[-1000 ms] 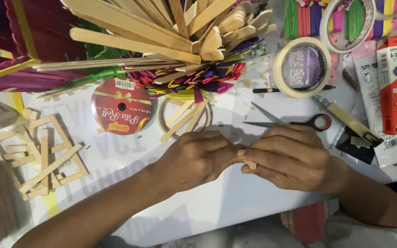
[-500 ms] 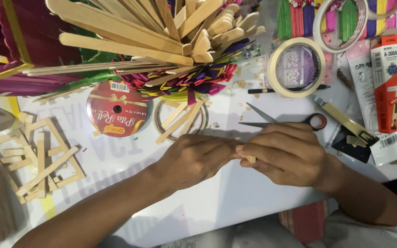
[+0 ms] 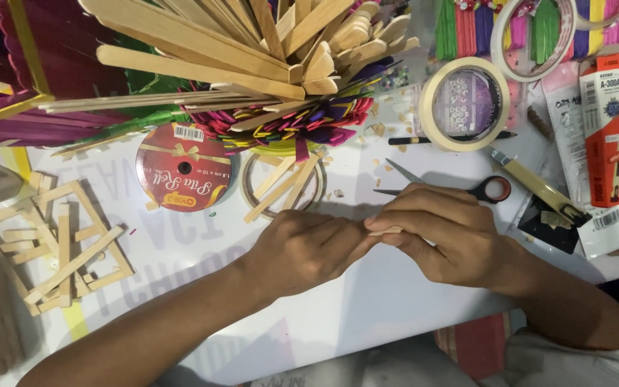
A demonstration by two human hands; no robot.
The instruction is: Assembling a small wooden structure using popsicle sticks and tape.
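Wooden craft stick (image 3: 385,231) sits pinched between both hands over the white worktop (image 3: 367,301): left hand (image 3: 306,247) and right hand (image 3: 442,229) fingers curled tight on it, scissors (image 3: 467,190) just behind.

A small pale wooden stick piece (image 3: 385,231) lies pinched between the two hands over the white table, near the middle of the scene; only a short stretch of it shows, a flat light-tan sliver lying almost level, running left to right; the left hand (image 3: 306,247) closes over its left end, fingers curled and knuckles up; the right hand (image 3: 442,229) covers its right end from above, fingertips bent down onto it; both hands meet at the stick, touching each other there; the rest of the piece is hidden under the fingers.
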